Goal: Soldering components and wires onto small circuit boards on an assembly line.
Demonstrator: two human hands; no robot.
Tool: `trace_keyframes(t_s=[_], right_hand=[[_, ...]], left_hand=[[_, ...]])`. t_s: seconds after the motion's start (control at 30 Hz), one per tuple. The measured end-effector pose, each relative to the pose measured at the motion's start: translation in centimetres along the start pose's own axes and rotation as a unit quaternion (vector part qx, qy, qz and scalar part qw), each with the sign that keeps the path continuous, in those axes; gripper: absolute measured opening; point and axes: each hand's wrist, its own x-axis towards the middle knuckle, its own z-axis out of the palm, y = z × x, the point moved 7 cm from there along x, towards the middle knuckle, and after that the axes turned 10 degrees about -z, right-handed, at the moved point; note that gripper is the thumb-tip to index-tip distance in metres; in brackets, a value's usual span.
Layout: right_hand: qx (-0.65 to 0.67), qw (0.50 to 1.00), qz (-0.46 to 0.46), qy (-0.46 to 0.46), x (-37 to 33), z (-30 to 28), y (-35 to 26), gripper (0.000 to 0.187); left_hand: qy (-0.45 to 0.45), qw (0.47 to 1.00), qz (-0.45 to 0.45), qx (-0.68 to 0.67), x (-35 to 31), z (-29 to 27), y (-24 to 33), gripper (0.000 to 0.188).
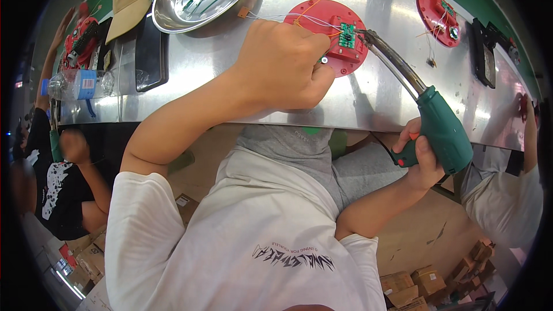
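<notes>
My right hand point(420, 158) is wrapped round the handle of a green soldering gun point(443, 129). Its long metal barrel reaches up and left, the tip at the right edge of a small green circuit board point(347, 35). That board sits on a round red plastic base point(311, 12) lying on the bench. My left hand point(296, 63) is closed over the base's left part. A short orange wire point(334, 35) runs from its pinched fingers toward the board; the fingertips are partly hidden. Thin white wires point(271, 18) trail left from the base to a small brown piece point(243, 12).
A steel bowl point(167, 20) of cut wires stands upper left, beside a tan cap point(129, 3), a black phone-like slab point(151, 60) and a plastic bottle point(80, 84). Another wired red base point(432, 11) lies right on the metal bench point(391, 98). People work at both sides.
</notes>
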Motion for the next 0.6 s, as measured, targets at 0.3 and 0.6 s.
trace_keyframes(t_s=[0.3,0.6], right_hand=[[-0.011,1.000,0.016,-0.003,-0.21,0.19,0.17,0.031],[-0.013,1.000,0.020,-0.001,0.22,-0.33,0.03,0.031]], left_hand=[[-0.015,1.000,-0.002,0.000,-0.26,0.03,-0.02,0.017],[-0.009,1.000,0.004,-0.006,0.27,0.23,0.08,0.017]])
